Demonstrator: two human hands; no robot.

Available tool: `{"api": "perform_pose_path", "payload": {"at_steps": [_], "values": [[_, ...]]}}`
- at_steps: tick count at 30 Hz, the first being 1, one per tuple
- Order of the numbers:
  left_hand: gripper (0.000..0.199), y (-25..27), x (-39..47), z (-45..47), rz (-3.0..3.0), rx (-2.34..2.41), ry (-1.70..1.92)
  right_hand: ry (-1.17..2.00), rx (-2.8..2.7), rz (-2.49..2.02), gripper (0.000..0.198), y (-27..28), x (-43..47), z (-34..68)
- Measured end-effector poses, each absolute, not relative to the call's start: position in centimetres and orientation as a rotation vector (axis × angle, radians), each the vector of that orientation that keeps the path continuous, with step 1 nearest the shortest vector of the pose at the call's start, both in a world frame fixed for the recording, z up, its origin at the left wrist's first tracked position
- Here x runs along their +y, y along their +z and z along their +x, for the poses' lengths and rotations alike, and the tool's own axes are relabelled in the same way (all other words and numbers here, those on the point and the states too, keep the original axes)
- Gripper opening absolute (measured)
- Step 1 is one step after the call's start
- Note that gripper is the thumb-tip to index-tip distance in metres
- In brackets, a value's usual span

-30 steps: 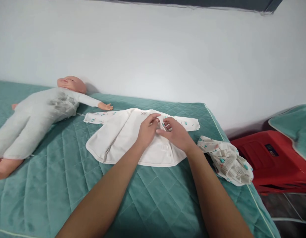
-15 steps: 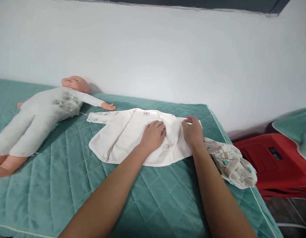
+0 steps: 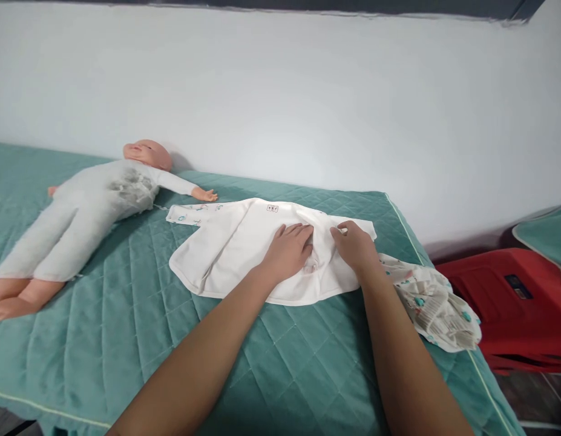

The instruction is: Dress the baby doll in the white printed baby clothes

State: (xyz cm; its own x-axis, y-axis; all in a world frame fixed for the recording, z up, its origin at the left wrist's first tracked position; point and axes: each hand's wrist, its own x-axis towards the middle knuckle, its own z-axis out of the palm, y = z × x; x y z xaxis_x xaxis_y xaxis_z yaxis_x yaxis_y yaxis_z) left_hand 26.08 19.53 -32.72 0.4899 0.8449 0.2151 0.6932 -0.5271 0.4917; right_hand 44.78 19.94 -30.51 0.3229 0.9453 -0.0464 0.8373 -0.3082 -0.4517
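A white baby shirt (image 3: 244, 254) lies spread on the green quilted cover, its small printed label at the neckline. Its left sleeve, with a coloured print, stretches toward the doll (image 3: 98, 188). My left hand (image 3: 289, 251) rests palm down on the shirt's middle, fingers stretched out. Beside it, my right hand (image 3: 355, 245) has its thumb and index finger pinched on the cloth near the right sleeve, where the fabric is creased. Right of my right forearm lies a bunched printed baby garment (image 3: 443, 315), partly hidden by the arm.
The doll lies on its back at the left, a torn patch on its belly. The green quilted cover (image 3: 280, 369) meets a white wall (image 3: 280, 103) behind. Past the right edge stands a red plastic object (image 3: 493, 303), with green cloth (image 3: 547, 239) above it.
My right hand has shifted slightly left along the shirt, and more of the right sleeve's end shows. My left hand still presses on the cloth. The whole view has shifted a little.
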Motion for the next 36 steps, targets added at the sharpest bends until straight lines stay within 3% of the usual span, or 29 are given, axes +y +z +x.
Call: {"api": "perform_pose_path", "payload": {"at_steps": [10, 15, 19, 22, 28, 36], "values": [[0.034, -33.0, 20.5, 26.5, 2.525, 1.337, 0.573, 0.345, -1.764, -2.411, 0.045, -28.9, 18.7, 45.2], [0.033, -33.5, 21.8, 26.9, 2.522, 1.329, 0.729, 0.154, -1.754, -1.914, 0.029, -29.5, 18.5, 42.8], [0.034, -33.5, 22.7, 27.0, 2.455, 1.324, 0.853, 0.409, -1.536, -1.395, 0.020, -29.7, 18.2, 39.3], [0.032, -33.1, 23.6, 26.8, 2.444, 1.362, 0.782, 0.604, -1.406, -1.262, 0.022, -30.1, 17.3, 35.9], [0.036, -33.2, 23.8, 23.6, 2.447, 1.513, 0.611, 0.668, -1.495, -1.481, 0.052, -31.9, 15.6, 32.8], [0.057, -34.9, 21.1, 18.3, 2.236, 2.017, 0.579, 0.466, -1.667, -2.052, 0.061, -31.6, 20.6, 30.2]]}}
